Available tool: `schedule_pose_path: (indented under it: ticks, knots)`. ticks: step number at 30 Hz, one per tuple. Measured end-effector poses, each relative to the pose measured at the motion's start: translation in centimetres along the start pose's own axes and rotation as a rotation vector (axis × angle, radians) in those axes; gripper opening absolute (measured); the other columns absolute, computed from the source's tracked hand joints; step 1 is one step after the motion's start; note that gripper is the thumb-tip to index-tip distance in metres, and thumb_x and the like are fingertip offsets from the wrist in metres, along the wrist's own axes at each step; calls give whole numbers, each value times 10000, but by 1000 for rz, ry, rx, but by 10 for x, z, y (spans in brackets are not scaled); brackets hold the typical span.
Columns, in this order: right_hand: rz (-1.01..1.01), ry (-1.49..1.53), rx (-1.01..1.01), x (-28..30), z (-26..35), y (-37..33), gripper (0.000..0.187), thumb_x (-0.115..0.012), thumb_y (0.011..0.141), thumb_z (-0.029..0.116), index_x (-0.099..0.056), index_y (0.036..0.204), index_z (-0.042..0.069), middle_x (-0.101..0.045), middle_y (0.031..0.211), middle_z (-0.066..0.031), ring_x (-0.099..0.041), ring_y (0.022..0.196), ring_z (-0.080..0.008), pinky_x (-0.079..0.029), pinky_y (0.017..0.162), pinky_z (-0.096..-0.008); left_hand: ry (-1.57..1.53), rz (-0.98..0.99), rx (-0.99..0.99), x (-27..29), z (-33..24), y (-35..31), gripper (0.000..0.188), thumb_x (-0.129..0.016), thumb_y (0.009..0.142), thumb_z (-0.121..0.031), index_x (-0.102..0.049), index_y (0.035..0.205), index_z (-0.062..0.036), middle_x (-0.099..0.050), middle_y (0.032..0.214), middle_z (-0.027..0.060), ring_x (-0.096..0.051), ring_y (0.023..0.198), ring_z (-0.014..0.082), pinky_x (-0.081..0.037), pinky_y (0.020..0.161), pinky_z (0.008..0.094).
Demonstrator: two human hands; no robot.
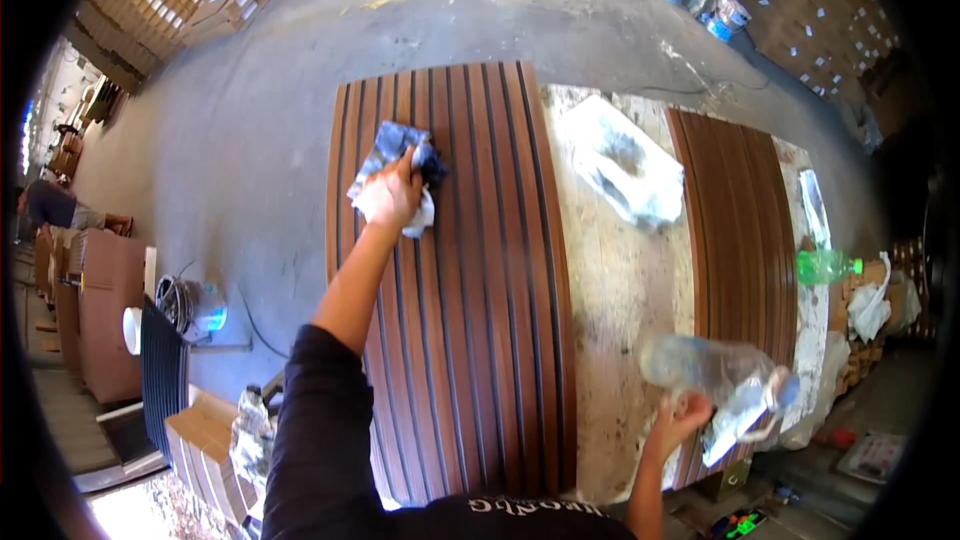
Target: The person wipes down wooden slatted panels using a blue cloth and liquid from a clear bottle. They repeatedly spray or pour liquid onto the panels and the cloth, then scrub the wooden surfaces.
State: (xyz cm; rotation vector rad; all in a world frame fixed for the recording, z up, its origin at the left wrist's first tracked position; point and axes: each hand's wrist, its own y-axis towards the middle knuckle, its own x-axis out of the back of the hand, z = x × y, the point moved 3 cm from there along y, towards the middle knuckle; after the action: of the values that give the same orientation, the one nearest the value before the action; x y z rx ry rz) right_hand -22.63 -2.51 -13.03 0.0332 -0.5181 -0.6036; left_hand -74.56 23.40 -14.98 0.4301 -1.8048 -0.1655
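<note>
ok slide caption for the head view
Left hand on a cloth atop a grooved brown panel, right hand at a clear bottle.

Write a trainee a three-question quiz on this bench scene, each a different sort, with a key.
1. True or false: the left hand is on the narrower brown grooved panel.
2. Multiple choice: the right hand is nearest to
A) a green plastic bottle
B) a clear plastic bottle
C) a blue-and-white bucket
3. Fill in: the crumpled white sheet lies ___ the two panels.

Key:
1. False; it is on a crumpled blue-and-white cloth over the wider brown grooved panel.
2. B
3. between
</note>
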Motion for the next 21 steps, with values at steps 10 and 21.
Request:
schedule_pose_path:
  ticks: [10, 21]
  knots:
    - [325, 5, 594, -299, 129, 112, 471, -652, 877, 307, -504, 1214, 12, -561, 1145, -167, -533, 1093, -335, -424, 937, -444, 104, 281, -165, 22, -15, -115, 594, -639, 759, -166, -522, 1337, -94, -655, 784, 122, -653, 683, 245, -504, 629, 410]
    - [352, -349, 541, -359, 128, 135, 567, -485, 950, 392, -347, 1413, 95, -315, 1487, -176, -191, 1416, -410, -114, 1121, -603, -1, 70, -143, 6, 16, 27, 414, -612, 810, -170, -621, 1222, -128, -671, 817, 192, -656, 709, 350, -522, 651, 442]
